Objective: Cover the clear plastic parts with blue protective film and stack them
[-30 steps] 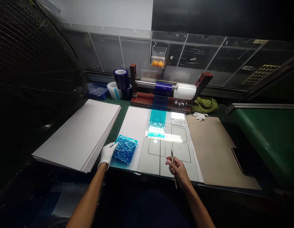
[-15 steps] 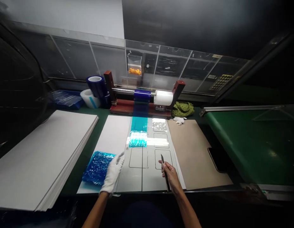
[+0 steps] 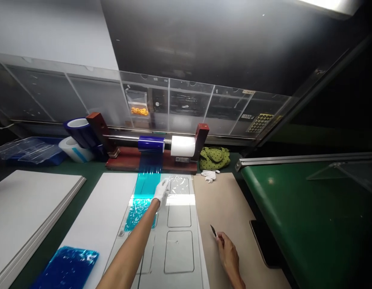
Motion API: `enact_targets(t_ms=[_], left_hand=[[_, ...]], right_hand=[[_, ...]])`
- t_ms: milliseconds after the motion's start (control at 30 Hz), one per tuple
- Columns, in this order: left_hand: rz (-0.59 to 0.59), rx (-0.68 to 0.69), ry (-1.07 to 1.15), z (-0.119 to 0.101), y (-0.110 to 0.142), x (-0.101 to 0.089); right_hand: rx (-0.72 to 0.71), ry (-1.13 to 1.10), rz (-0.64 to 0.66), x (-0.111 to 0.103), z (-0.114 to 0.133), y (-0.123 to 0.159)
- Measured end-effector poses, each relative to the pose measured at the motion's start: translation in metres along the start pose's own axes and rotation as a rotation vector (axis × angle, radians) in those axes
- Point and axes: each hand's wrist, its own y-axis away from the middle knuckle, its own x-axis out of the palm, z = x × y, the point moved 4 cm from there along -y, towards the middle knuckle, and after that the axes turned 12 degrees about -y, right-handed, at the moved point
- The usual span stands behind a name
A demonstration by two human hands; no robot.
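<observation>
My left hand (image 3: 161, 193), in a white glove, reaches across a white panel with rectangular outlines (image 3: 179, 251). Its fingertips are at the edge of a crumpled transparent film (image 3: 180, 186). Beside it, a blue film strip (image 3: 146, 184) runs down from a blue roll (image 3: 150, 143) on a wooden dispenser. My left forearm partly hides a crumpled blue film patch (image 3: 140, 214). My bare right hand (image 3: 228, 257) grips a craft knife (image 3: 213, 230) above a brown board (image 3: 222, 224); the hand hides the handle. A crumpled blue film sheet (image 3: 65, 268) lies at lower left.
A stack of white sheets (image 3: 23, 212) lies at left. Behind it are spare tape rolls (image 3: 77, 130) and plastic on a blue tray (image 3: 29, 150). A green bag (image 3: 214, 157), white gloves (image 3: 209, 175), a phone (image 3: 265, 243) and a green bench (image 3: 306, 208) lie right.
My left hand has left the crumpled blue sheet and moved forward to the panel's far end. My right hand has moved right with the knife, over the brown board. The view has tilted up.
</observation>
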Motion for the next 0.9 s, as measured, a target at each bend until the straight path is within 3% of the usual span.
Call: enact_targets(t_ms=[100, 200, 400, 567, 733, 900], left_hand=[[-0.003, -0.134, 0.028, 0.002, -0.026, 0.008], [0.027, -0.256, 0.028, 0.008, -0.036, 0.014], [0.128, -0.362, -0.052, 0.019, -0.015, 0.026], [0.151, -0.300, -0.103, 0.019, 0.009, 0.028], [0.142, -0.249, -0.122, 0.005, 0.034, 0.016], [0.156, -0.244, -0.156, -0.013, 0.059, 0.001]], right_hand=[[-0.023, -0.029, -0.036, -0.010, -0.009, -0.021], [-0.002, -0.100, -0.055, -0.016, -0.006, -0.043], [-0.019, -0.324, 0.027, -0.013, 0.031, -0.090], [0.013, -0.526, 0.201, 0.015, 0.058, -0.120], [0.094, -0.661, 0.481, 0.051, 0.075, -0.119], [0.134, -0.759, 0.658, 0.065, 0.095, -0.097]])
